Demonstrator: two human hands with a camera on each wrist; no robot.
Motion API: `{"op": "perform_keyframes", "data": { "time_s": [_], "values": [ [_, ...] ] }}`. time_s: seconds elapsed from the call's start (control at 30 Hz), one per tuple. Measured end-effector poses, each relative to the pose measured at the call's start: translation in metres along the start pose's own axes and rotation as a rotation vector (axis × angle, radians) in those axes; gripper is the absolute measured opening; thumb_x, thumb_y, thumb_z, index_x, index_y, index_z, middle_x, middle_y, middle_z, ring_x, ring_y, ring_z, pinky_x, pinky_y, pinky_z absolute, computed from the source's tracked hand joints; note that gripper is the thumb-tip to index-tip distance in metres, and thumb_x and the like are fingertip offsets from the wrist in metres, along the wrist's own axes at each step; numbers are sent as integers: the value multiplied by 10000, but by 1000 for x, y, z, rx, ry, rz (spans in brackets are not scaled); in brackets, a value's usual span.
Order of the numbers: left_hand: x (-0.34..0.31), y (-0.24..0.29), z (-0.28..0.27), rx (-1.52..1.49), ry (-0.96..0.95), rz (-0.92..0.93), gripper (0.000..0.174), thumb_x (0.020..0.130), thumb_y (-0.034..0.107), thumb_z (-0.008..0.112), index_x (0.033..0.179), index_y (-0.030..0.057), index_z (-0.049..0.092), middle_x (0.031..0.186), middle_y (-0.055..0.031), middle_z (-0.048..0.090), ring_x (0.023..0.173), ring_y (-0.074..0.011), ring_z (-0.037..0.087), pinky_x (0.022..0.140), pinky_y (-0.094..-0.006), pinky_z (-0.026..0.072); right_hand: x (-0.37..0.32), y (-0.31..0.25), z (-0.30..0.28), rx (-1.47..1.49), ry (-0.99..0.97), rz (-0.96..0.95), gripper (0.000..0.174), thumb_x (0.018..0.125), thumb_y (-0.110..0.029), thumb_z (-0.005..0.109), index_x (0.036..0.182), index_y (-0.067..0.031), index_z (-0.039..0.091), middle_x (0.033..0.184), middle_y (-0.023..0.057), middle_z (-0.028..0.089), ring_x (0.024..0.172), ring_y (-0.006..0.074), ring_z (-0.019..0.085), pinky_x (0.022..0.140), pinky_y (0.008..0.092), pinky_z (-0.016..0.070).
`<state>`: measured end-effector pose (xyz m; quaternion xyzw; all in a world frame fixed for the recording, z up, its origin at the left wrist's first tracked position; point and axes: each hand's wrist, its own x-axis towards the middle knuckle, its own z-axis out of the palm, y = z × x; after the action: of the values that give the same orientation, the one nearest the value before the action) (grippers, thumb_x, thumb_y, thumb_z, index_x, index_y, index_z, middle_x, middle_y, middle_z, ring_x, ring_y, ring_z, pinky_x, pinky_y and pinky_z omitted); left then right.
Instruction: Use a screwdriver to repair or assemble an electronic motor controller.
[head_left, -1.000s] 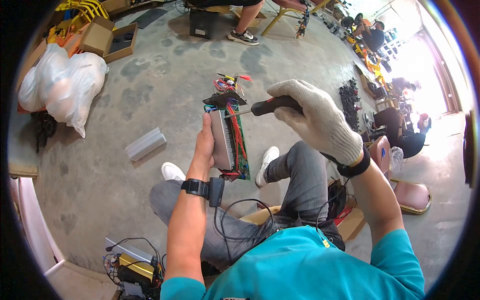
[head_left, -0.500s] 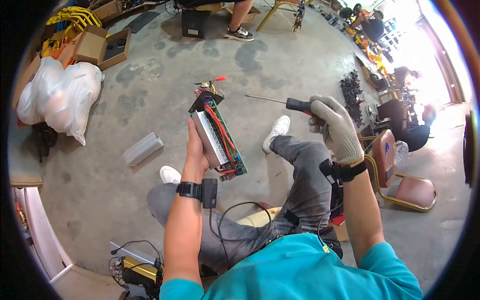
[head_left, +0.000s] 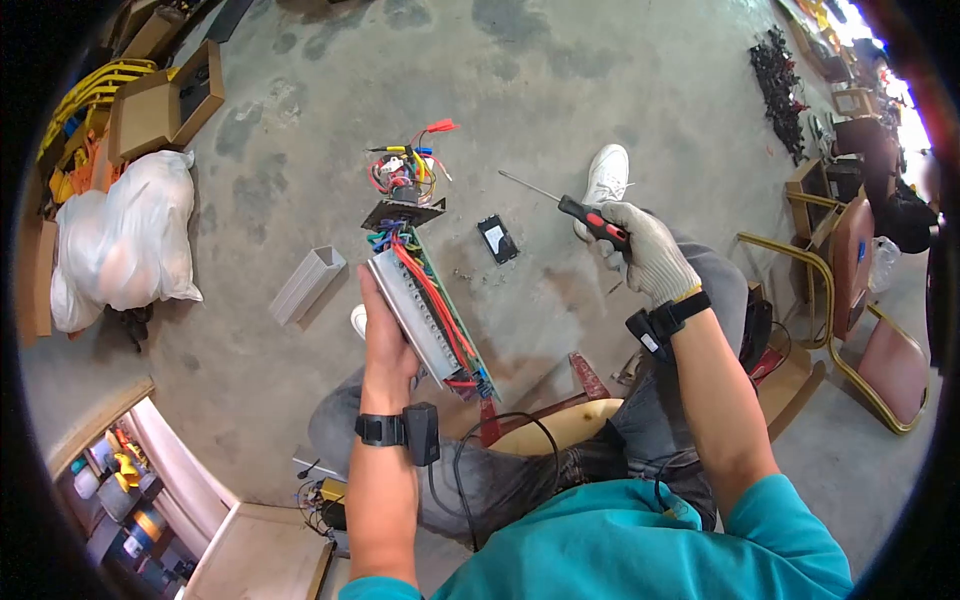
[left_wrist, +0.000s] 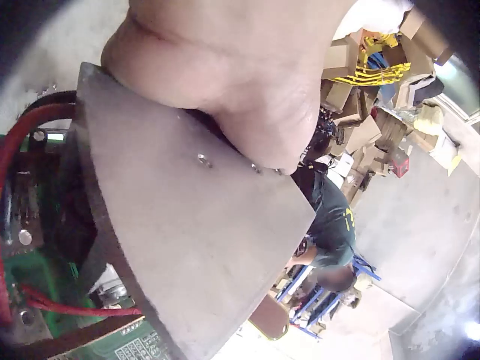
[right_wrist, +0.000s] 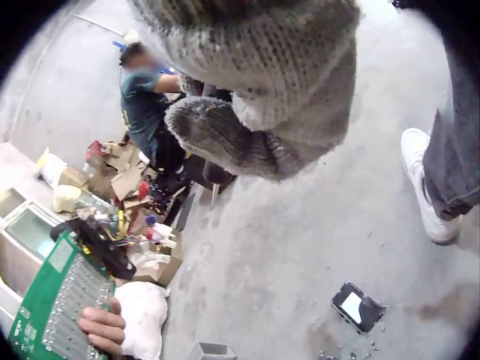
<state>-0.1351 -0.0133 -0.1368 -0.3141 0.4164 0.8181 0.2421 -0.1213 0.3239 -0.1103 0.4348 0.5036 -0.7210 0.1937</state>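
Note:
My bare left hand (head_left: pixel 388 338) grips a silver metal heatsink (head_left: pixel 415 315) joined to a green circuit board (head_left: pixel 465 335), with red wires along it and a black end plate (head_left: pixel 402 213) at the top. In the left wrist view the palm lies against the grey metal plate (left_wrist: pixel 187 217). My gloved right hand (head_left: pixel 645 252) holds a screwdriver (head_left: pixel 597 222) by its black and red handle, its shaft pointing up and left, apart from the device. The right wrist view shows the glove (right_wrist: pixel 262 82) curled round the handle and left fingers (right_wrist: pixel 103 328) on the board's edge.
On the floor lie a black part with a white label (head_left: pixel 497 239), small screws near it and a hollow silver case (head_left: pixel 308 285). White bags (head_left: pixel 130 240) and an open carton (head_left: pixel 165 105) are at the left; a fallen chair (head_left: pixel 893 368) is at the right.
The screwdriver has left the device and moved right with my right hand. The view has shifted, the device is tilted, and the black labelled part on the floor is now visible.

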Motion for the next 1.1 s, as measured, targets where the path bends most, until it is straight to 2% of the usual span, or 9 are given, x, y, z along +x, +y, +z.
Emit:
{"op": "perform_keyframes", "data": {
  "time_s": [0.1,0.23,0.4,0.47,0.57,0.73,0.8,0.87,1.1],
  "values": [
    [10,-8,-10,3,44,-33,966,1001,834,266,1218,-34,630,757,-74,663,619,-215,665,598,-358,587,24,14,-14,-48,-5,-14,297,1033,-288,639,1120,-5,659,832,38,659,580,75,589,478,209,463],
    [11,-8,-12,-4,26,-48,947,1013,814,277,1233,-35,635,765,-76,661,631,-218,671,614,-368,587,41,23,-21,-104,-147,-79,262,1004,-287,677,977,-27,672,771,1,587,597,72,540,530,227,434],
    [14,-9,-16,-4,-6,-54,918,1029,785,293,1242,-40,636,773,-85,661,642,-225,662,652,-385,591,64,41,-36,-323,-19,-93,314,967,-334,681,919,-24,692,775,8,606,643,96,565,591,253,434],
    [13,-10,-19,13,-5,-36,904,1034,774,303,1245,-40,636,774,-85,659,655,-224,659,664,-388,592,81,51,-44,-428,27,-102,385,929,-369,689,932,14,714,789,47,650,669,137,602,627,287,462],
    [5,-7,-17,-37,-212,-62,866,1050,737,320,1266,-40,635,809,-84,666,700,-224,670,691,-385,595,109,66,-56,-652,184,-81,523,877,-437,737,977,76,733,782,136,704,758,216,692,712,339,519],
    [3,-9,-18,-100,-230,-108,773,1057,656,406,1285,-46,634,811,-86,657,719,-236,660,713,-385,574,132,82,-53,-707,233,-30,492,879,-432,772,895,60,764,717,122,713,622,215,678,625,352,523],
    [2,-10,-17,-88,-108,-126,957,1007,820,257,1249,-30,624,781,-92,663,646,-242,674,604,-374,579,134,87,-52,-725,235,-106,466,887,-407,763,848,56,783,686,135,718,578,207,670,594,351,521],
    [1,-11,-17,-102,-109,-117,953,1010,813,266,1255,-36,624,782,-97,665,648,-248,677,603,-371,578,147,91,-55,-720,224,-100,481,883,-422,751,857,56,793,692,173,726,586,238,693,607,369,536],
    [-4,-12,-15,-164,-166,-101,923,1025,778,299,1301,-46,614,816,-115,677,704,-266,686,623,-368,574,188,96,-58,-929,270,-135,593,872,-507,720,955,78,776,871,301,742,905,405,754,828,437,561]
  ]
}}
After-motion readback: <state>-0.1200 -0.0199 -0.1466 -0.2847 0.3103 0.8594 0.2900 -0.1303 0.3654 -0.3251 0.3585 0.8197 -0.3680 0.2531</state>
